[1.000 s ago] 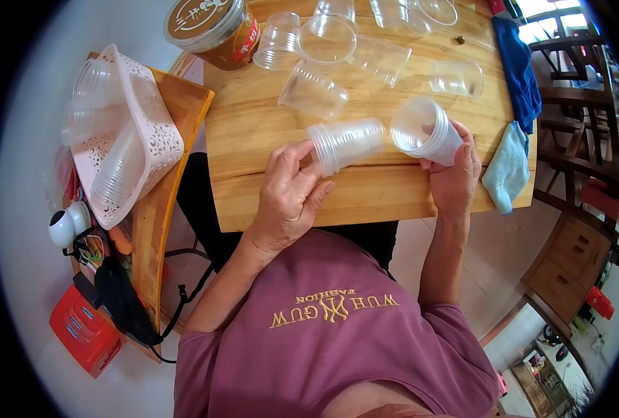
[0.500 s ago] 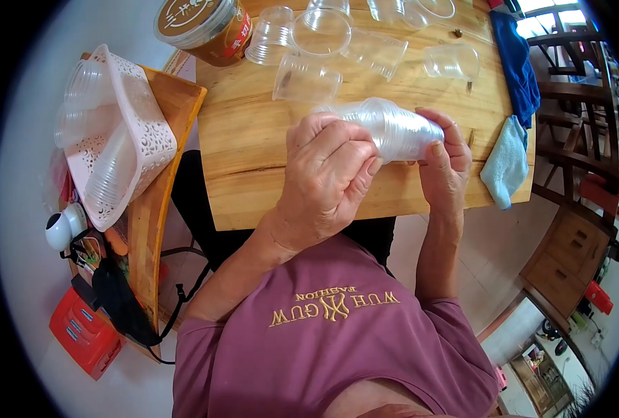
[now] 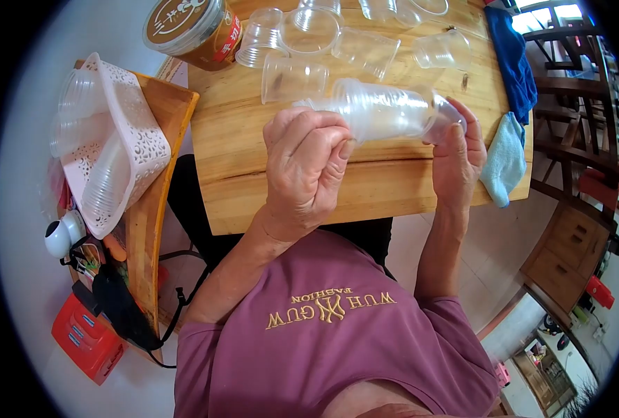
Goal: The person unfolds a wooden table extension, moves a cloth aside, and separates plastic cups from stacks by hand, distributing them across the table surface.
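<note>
ok so from my end the stack [image 3: 386, 111] of clear cups hangs over the near part of the table [image 3: 268, 181], long axis running roughly left to right between the hands; left hand [image 3: 302, 167] has its fingers curled in a pinch at the left end, though my view of the exact contact is blocked by knuckles; right hand [image 3: 463, 157] has thumb and fingers wrapped on the other end, so neither is nearer; loose cups [image 3: 294, 78] lie just beyond, plus a tub [image 3: 187, 28]; cloth [image 3: 502, 164] beside the right hand, basket [image 3: 142, 136] off left; I see nothing wedged between the hands except the stack
</note>
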